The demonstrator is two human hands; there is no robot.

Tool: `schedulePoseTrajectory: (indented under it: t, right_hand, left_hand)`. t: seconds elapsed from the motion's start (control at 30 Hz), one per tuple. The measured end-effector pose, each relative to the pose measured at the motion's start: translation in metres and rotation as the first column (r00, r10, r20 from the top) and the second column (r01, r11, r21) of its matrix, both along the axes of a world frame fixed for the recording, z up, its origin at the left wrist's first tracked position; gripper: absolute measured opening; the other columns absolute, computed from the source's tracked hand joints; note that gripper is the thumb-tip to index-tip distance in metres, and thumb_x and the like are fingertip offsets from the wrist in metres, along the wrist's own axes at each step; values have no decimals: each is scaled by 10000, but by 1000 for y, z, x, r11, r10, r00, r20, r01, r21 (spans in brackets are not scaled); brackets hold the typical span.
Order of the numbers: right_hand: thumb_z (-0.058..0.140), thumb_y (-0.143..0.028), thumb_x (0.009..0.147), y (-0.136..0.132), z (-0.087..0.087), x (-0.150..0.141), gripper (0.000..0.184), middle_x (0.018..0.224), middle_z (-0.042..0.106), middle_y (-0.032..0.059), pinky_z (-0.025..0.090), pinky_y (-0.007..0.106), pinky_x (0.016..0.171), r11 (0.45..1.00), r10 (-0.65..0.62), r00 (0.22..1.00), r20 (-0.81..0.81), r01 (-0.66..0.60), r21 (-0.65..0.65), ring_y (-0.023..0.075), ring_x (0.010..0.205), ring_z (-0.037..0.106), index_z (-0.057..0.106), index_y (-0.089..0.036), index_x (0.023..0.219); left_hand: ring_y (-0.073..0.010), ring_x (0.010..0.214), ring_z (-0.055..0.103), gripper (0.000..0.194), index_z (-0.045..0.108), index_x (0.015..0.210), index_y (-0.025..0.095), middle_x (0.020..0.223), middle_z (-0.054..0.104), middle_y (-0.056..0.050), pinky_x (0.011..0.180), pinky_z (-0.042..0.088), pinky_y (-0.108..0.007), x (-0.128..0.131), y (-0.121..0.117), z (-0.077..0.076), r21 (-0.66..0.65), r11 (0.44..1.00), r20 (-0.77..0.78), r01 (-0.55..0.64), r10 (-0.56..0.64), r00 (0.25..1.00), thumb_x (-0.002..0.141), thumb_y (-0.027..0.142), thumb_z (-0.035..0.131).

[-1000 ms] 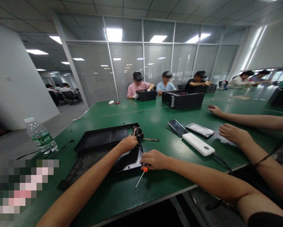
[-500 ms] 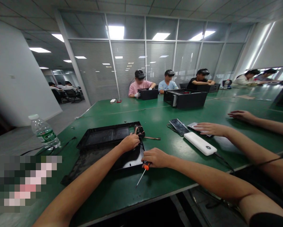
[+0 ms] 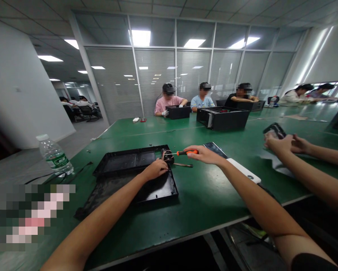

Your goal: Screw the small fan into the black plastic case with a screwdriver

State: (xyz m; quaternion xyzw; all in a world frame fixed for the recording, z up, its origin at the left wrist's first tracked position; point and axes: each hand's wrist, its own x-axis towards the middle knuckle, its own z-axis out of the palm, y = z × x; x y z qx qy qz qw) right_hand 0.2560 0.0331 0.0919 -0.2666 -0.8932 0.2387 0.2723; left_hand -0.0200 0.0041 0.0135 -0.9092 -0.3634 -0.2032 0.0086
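Note:
A black plastic case (image 3: 161,188) lies opened out on the green table, two shallow halves side by side. At the far half's right end sits a small black part (image 3: 170,157) with a bundle of thin wires around it. My left hand (image 3: 157,168) rests over the case beside this part, fingers curled; what they grip is hidden. In my right hand (image 3: 199,153) is an orange-handled screwdriver (image 3: 182,153), held level with its shaft pointing left. The tip reaches the wires and the black part; exact contact cannot be made out. A loose wire end (image 3: 184,165) lies right of the case.
A dark phone (image 3: 215,149) and white power bank (image 3: 242,171) lie beyond my right forearm. At right, another person's hands (image 3: 287,145) hold a dark object. A water bottle (image 3: 54,156) stands at left. Across the table, people sit by black boxes (image 3: 222,118).
My right hand has moved up and away from the case's near corner, turning the screwdriver from pointing down to level at the wires. The neighbour's hands have lifted an object. My left hand stays put.

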Motion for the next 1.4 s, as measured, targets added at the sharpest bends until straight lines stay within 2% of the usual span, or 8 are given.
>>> schedulePoseTrajectory:
  t: [0.17, 0.37, 0.73, 0.83, 0.97, 1.17, 1.33, 1.4]
  right_hand:
    - [462, -278, 748, 5, -5, -13, 231, 726, 616, 21, 372, 219, 617, 978, -177, 969, -170, 193, 83, 125, 656, 519, 636, -129, 773]
    - [502, -210, 666, -4, -30, -32, 152, 642, 590, -16, 338, 190, 562, 963, -160, 983, -89, 175, 203, 86, 560, 484, 618, -142, 738]
    - [482, -247, 707, -7, -27, -32, 186, 654, 599, -8, 333, 182, 559, 953, -198, 977, -79, 211, 217, 85, 560, 486, 628, -141, 752]
    - [480, -271, 723, -11, -20, -33, 200, 679, 612, 0, 328, 188, 565, 933, -244, 970, 5, 234, 275, 95, 576, 505, 632, -154, 779]
    - [440, -421, 784, -18, 6, -45, 319, 685, 632, 54, 316, 217, 575, 862, -394, 892, 220, 275, 426, 154, 638, 550, 628, -163, 791]
    - [334, -441, 859, -34, 45, -84, 427, 892, 648, 116, 345, 258, 639, 859, -326, 813, 482, 41, 511, 213, 755, 592, 449, -131, 1128]
    - [243, -536, 876, -37, 50, -94, 510, 916, 637, 162, 366, 303, 687, 813, -424, 782, 457, 106, 572, 259, 845, 592, 518, -130, 1014]
    - [288, -528, 868, -37, 48, -91, 479, 903, 644, 134, 368, 285, 665, 841, -370, 801, 471, 73, 537, 238, 810, 600, 497, -149, 1072]
  left_hand:
    - [-133, 750, 570, 253, 578, 988, 172, 817, 642, -12, 804, 417, -277, 2, 2, -3, -114, 987, 154, -109, 126, 980, 736, 197, 592]
    - [-119, 692, 544, 394, 483, 1099, 175, 793, 630, 13, 811, 413, -290, 3, 1, -5, -141, 984, 216, -110, 138, 967, 717, 172, 581]
    - [-103, 693, 539, 500, 399, 1214, 187, 820, 611, 21, 809, 410, -285, 1, 2, -9, -164, 985, 237, -53, 92, 967, 736, 165, 544]
    - [-104, 703, 542, 498, 383, 1225, 185, 826, 608, 18, 798, 414, -284, 1, 2, -9, -177, 984, 237, -38, 80, 968, 750, 162, 532]
    - [-111, 747, 554, 498, 360, 1238, 197, 843, 605, 16, 843, 393, -311, 3, 0, -6, -196, 980, 208, -34, 76, 975, 770, 154, 525]
    - [-132, 735, 541, 259, 451, 1039, 155, 807, 588, 1, 849, 375, -327, 3, -2, -5, -160, 985, 170, -65, 93, 981, 788, 155, 518]
    - [-128, 716, 524, 202, 432, 990, 159, 789, 566, 15, 931, 303, -386, 3, -3, -7, -132, 988, 146, -77, 96, 985, 798, 151, 492]
    - [-126, 729, 524, 217, 428, 1009, 161, 792, 562, 17, 961, 267, -400, 3, -3, -8, -128, 988, 139, -81, 99, 985, 799, 145, 482]
